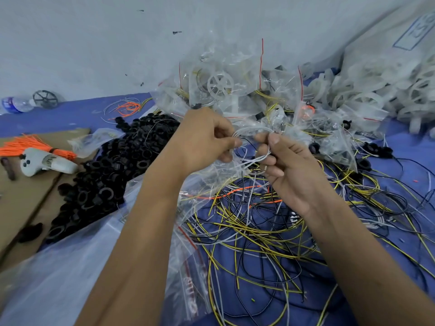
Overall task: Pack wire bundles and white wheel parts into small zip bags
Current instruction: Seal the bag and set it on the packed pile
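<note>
white wire bundle (253, 147), looped, pinched at one end by the left hand (207, 140) and at the other by the right hand (286, 165), both grips curled closed on it, held above a blue cloth surface (397, 147). loose yellow, black and white wires (254, 231) tangled beneath. filled zip bags (223, 90) heaped just behind the hands, one showing a white wheel (220, 84). white wheel parts (381, 90) piled far right. black rings (113, 161) heaped left. orange wire bundle (30, 143) on cardboard (28, 196).
</note>
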### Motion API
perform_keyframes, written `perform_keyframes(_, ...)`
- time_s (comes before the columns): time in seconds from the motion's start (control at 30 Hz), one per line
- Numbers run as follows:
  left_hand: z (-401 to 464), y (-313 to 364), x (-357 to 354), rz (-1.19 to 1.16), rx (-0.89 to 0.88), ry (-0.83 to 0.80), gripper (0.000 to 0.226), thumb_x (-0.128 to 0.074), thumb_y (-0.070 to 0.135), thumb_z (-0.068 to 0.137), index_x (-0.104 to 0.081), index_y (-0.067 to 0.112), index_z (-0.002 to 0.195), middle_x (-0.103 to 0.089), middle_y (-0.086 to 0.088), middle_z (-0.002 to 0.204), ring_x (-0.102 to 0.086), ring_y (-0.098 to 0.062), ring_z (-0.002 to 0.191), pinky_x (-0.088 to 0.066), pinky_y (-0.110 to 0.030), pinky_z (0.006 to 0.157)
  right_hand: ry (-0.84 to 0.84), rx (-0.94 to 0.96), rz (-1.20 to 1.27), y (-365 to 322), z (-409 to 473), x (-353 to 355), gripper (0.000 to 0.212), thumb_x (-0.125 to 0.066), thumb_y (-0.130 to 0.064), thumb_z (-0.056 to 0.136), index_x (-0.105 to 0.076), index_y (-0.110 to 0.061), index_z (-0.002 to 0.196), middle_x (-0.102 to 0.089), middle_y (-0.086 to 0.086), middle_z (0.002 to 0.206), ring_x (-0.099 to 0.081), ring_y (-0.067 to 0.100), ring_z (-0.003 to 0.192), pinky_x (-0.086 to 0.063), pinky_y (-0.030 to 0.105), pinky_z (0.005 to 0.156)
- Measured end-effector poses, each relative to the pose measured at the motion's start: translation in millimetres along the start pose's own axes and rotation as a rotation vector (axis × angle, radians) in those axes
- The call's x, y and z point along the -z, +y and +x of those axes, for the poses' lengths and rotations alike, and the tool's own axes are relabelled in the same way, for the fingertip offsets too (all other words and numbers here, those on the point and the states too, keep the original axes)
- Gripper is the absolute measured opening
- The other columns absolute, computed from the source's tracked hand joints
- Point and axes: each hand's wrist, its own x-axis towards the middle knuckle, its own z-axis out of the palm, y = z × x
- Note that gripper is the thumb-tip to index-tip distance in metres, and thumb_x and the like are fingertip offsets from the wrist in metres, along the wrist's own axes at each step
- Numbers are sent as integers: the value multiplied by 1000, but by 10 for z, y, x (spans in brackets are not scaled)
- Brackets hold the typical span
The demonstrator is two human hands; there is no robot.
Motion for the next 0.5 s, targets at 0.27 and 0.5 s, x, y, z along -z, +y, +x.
perform_keyframes(0.27, 22, 131, -277, -639, 71, 143, 5, -73, 1, 90, -75, 0, 85, -72, -9, 73, -74, -20, 67, -61, -24, 66, 183, 211, -518, 72, 10, -21, 26, -54, -23, 105, -79, -20, 99, -73, -8, 80, -65, 5, 73, -51, 17, 68)
perform_keyframes(0.5, 55, 80, -438, -824, 161, 244, 6, -70, -2, 91, -72, -4, 85, -72, -11, 74, -73, -16, 60, -62, -23, 65, 111, 19, -358, 56, 21, 24, 31, -52, -23, 105, -80, -24, 92, -75, 11, 80, -59, 15, 47, -40, 19, 40)
